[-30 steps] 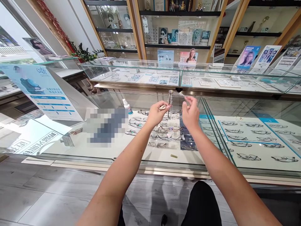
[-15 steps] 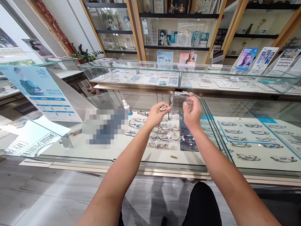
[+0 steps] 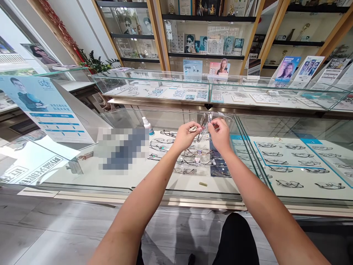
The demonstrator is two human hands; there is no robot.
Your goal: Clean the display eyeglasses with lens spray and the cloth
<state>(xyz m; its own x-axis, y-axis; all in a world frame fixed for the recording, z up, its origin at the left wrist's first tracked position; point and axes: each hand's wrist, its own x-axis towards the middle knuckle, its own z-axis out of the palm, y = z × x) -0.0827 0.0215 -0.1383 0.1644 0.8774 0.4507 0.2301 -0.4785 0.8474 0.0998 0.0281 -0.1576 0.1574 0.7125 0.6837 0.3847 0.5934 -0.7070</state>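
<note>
Left hand (image 3: 185, 138): I have it nearly closed, palm turned inward, thumb and forefinger pinching a pair of eyeglasses (image 3: 204, 119) by the side facing it
Pale piece (image 3: 193, 129): tucked into the same left hand, between the thumb and the curled fingers; too small on my feed to name
Right hand (image 3: 220, 134): I have its thumb and fingertips drawn in together on the other side of the eyeglasses, fingers bent, just beside the left fingertips; I cannot tell which part of the frame they pinch
Eyeglasses: up between my two hands, tilted, above the counter (image 3: 176, 184); clear, shiny edges blur against the glass behind
Under my hands: rows of spectacle frames (image 3: 184, 171) on the white surface, a dark mat (image 3: 220, 171) near the right wrist
Counter front: a small gold-green bar (image 3: 203, 184) lying near the glass edge
Left of my hands: a white spray bottle (image 3: 148, 126) standing upright, a pixelated patch (image 3: 124, 151) beside it
Far left: a blue and white sign (image 3: 55, 106), leaning back
</note>
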